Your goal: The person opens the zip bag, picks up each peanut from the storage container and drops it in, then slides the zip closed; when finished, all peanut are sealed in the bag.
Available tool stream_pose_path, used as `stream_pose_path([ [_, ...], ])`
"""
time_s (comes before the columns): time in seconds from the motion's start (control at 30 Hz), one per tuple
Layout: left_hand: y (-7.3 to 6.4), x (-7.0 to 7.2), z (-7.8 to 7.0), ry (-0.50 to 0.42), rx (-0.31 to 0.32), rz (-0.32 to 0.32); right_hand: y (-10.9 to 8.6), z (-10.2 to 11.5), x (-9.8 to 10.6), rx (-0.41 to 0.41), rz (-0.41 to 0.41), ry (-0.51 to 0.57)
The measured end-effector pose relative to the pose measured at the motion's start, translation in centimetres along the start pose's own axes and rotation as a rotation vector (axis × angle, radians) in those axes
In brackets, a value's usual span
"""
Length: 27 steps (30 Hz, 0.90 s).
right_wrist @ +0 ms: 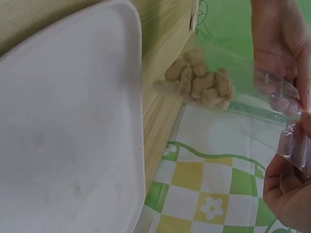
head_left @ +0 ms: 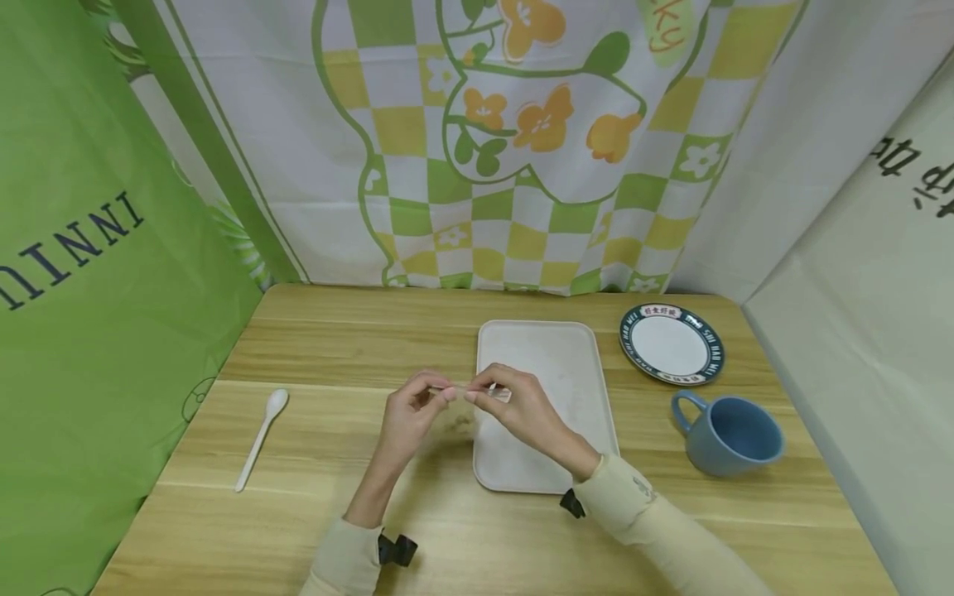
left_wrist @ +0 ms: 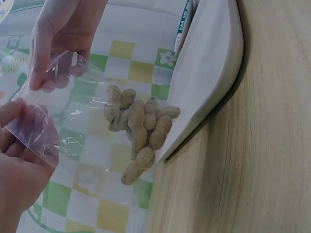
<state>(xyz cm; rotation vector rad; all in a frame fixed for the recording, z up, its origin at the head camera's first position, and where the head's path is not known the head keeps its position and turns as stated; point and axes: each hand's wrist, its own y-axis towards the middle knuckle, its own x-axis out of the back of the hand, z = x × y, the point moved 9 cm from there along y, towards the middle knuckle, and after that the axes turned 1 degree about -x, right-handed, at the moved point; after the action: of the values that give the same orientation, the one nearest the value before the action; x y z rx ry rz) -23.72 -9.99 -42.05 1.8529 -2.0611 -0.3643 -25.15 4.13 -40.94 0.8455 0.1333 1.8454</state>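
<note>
A clear plastic zip bag (left_wrist: 77,119) hangs between the two hands, with several unshelled peanuts (left_wrist: 138,128) gathered in its bottom. My left hand (head_left: 406,414) pinches one side of the top edge between thumb and fingers. Close beside it, my right hand (head_left: 525,406) pinches the other side of that edge, the fingertips of both hands almost meeting. In the right wrist view the zip strip (right_wrist: 305,150) shows at the fingers, and the peanuts hang beside the tray. A white tray (head_left: 547,356) lies below the right hand.
On the left of the wooden table (head_left: 335,331) lies a white spoon (head_left: 257,439). A plate with a dark green rim (head_left: 633,343) stands at the back right, and a blue mug (head_left: 715,447) in front of it. Curtains hang around the table.
</note>
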Motion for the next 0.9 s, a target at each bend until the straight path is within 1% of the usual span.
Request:
stream_pose_path([
  [0.13, -0.1, -0.1, 1.0, -0.055, -0.002, 0.047, 0.0, 0.3, 0.0, 0.033, 0.006, 0.012],
  [0.2, -0.2, -0.1, 1.5, -0.057, -0.004, 0.064, 0.0, 0.4, 0.0, 0.029, 0.013, 0.021],
  [0.27, -0.2, 0.0, 1.8, -0.049, -0.016, 0.073, 0.0, 0.3, 0.0, 0.004, 0.017, 0.038],
  [0.37, -0.3, 0.2, 1.8, -0.039, -0.044, 0.058, -0.1, -0.1, 0.0, -0.033, 0.005, 0.064],
  [0.47, -0.2, 0.4, 1.6, -0.046, -0.069, 0.045, -0.2, -0.2, 0.2, -0.037, -0.011, 0.077],
  [0.5, -0.2, 0.4, 1.5, -0.057, -0.067, 0.042, -0.2, -0.1, 0.2, -0.040, -0.014, 0.072],
  [0.6, -0.2, 0.4, 1.5, -0.075, -0.061, 0.042, 0.0, 1.6, 0.6, -0.025, -0.017, 0.066],
  [0.73, -0.3, 0.6, 1.5, -0.080, -0.059, 0.039, 0.1, 3.4, 1.2, -0.045, -0.020, 0.091],
  [0.8, -0.4, 0.8, 1.3, -0.082, -0.055, 0.029, 0.1, 3.3, 1.3, -0.060, -0.027, 0.106],
  [0.9, -0.4, 1.0, 1.2, -0.094, -0.044, 0.023, 0.0, 3.4, 1.5, -0.055, -0.041, 0.113],
])
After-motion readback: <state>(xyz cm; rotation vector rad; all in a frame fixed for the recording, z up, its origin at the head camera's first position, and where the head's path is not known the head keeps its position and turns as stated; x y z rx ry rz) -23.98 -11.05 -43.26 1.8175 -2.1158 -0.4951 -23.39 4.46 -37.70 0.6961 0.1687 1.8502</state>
